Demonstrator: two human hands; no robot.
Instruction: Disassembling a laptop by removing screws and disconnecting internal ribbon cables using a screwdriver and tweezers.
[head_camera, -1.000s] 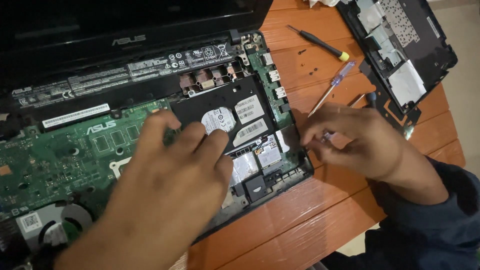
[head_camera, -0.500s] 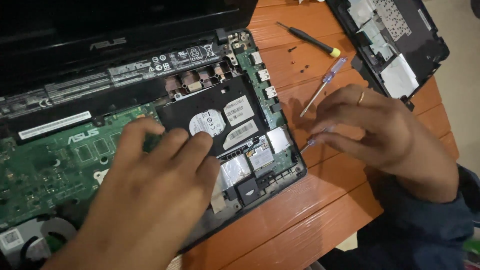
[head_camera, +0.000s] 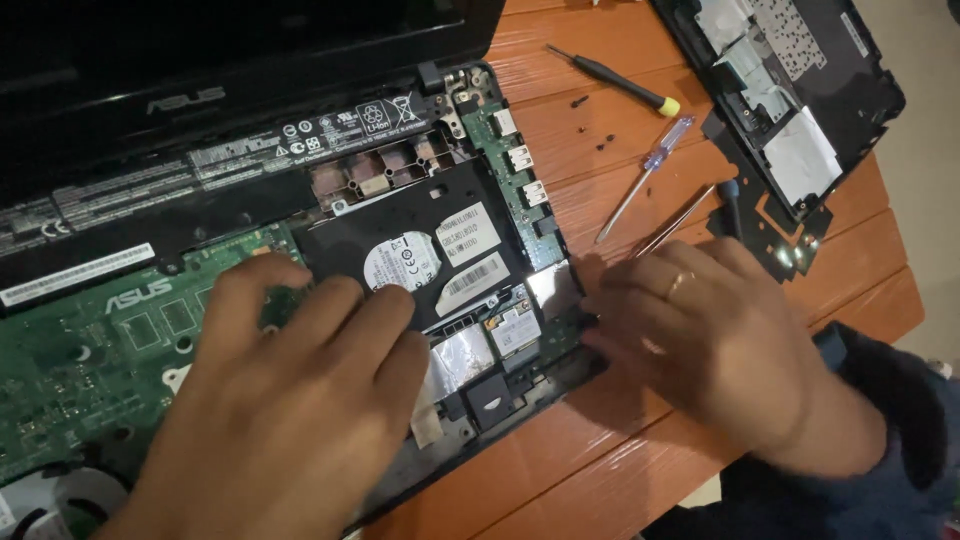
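Observation:
An opened black laptop base (head_camera: 470, 425) lies on the table with its green circuit board (head_camera: 110, 350) and a black hard drive (head_camera: 440, 250) exposed. My left hand (head_camera: 290, 400) lies flat across the board, fingers spread, with its fingertips on the drive's near left edge. My right hand (head_camera: 710, 340) rests on the table beside the base, and its bent fingertips touch the base's right rim next to a small silver card (head_camera: 515, 328). Its thumb is hidden, so I cannot see whether it pinches anything.
The laptop's dark screen (head_camera: 250, 50) stands at the back. On the orange wooden table (head_camera: 620, 480) lie a black screwdriver with a yellow end (head_camera: 615, 80), a clear blue-handled one (head_camera: 645, 170), a third thin one (head_camera: 690, 215), some loose screws (head_camera: 600, 140) and the removed cover (head_camera: 790, 110).
My right hand moved left to the base's right rim. My left hand slid a little lower, uncovering more of the hard drive.

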